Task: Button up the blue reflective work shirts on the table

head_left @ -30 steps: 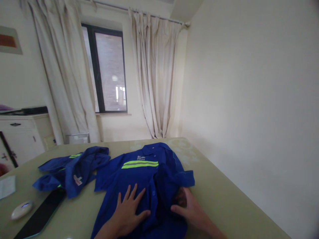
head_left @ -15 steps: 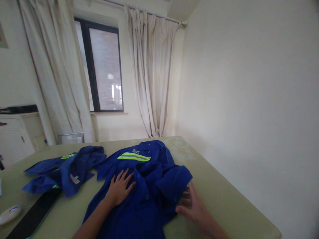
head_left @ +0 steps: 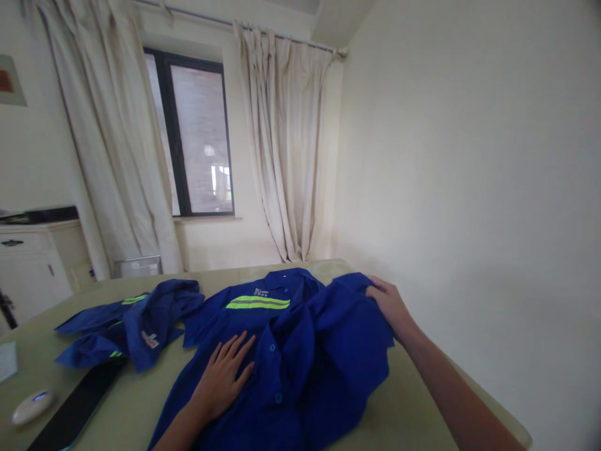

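A blue work shirt [head_left: 291, 357] with buttons and a yellow-green reflective stripe across the chest lies spread before me. My left hand [head_left: 224, 376] rests flat on its front, fingers spread, left of the button line. At the right, my right hand [head_left: 387, 300] has its fingers closed on the cloth edge and holds that side of the shirt raised off the surface. The fingertips of this hand are partly hidden by the fabric. To the left lies a second blue garment [head_left: 150, 326], crumpled, with reflective strips and a white print.
The shirt lies on a pale green covered surface [head_left: 413, 382]. At the left are a long black flat object [head_left: 79, 407], a white oval device [head_left: 34, 407] and a pale flat item [head_left: 7, 361]. A wall rises along the right; a white cabinet [head_left: 28, 269] stands back left.
My right hand has moved up and away from me, lifting the right side of the shirt. My left hand stays flat on the shirt. The view has shifted slightly.
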`<state>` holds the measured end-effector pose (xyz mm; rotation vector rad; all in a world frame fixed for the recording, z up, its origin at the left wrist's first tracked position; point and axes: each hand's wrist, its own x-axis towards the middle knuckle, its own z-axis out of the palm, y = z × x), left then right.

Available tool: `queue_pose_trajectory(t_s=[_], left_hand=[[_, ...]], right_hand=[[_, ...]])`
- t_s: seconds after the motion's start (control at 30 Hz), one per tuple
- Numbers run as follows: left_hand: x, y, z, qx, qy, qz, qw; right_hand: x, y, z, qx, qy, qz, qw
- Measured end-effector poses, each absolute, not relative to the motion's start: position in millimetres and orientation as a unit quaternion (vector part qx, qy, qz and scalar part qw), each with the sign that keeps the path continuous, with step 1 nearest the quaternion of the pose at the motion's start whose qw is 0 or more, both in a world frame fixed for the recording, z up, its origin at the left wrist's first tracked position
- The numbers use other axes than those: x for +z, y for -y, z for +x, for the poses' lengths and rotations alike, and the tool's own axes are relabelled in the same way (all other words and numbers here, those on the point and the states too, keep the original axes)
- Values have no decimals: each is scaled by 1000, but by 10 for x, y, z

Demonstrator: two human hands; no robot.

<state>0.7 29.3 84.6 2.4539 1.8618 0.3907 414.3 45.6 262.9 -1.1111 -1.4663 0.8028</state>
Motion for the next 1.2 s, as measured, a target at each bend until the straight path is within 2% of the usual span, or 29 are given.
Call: queue_pose_trajectory(t_s=[0.1,0.17,0.23,0.3,0.37,0.47,0.63,0.77,0.87,0.97,1.07,1.13,1.2], left_hand=[[879,-283,23,118,-603,788,36],[890,-283,27,117,-605,787,40],[887,-280,25,119,-603,788,39],[877,-273,20,115,-602,789,38],[873,-260,17,110,-603,789,38],[912,-233,38,113,-602,790,31],[1126,-225,196,102,-642,759,-21],[1282,-340,313,65,-686,724,-33],[1299,-437,280,58,-701,711,-17],[1236,-477,132,83,-719,687,-67],[1132,-485,-76,103,-772,617,-113],[1077,-499,-228,103,-790,597,-92],[1060,-523,-402,122,-770,623,-53]], right_hand=[[2946,11,3831,264,812,-406,326],[2919,312,3648,305,858,-365,193],[2701,474,3570,370,846,-361,134],[2342,491,3588,369,807,-425,177],[1927,434,3653,294,778,-504,233],[1385,363,3766,253,782,-532,206],[967,312,3955,175,724,-609,274],[1072,229,4106,198,719,-587,315],[1422,163,4254,157,702,-590,368],[1861,181,4409,105,659,-610,427],[2175,342,4482,227,691,-575,375],[2272,456,4495,324,724,-523,311],[2288,484,4530,357,731,-500,296]])
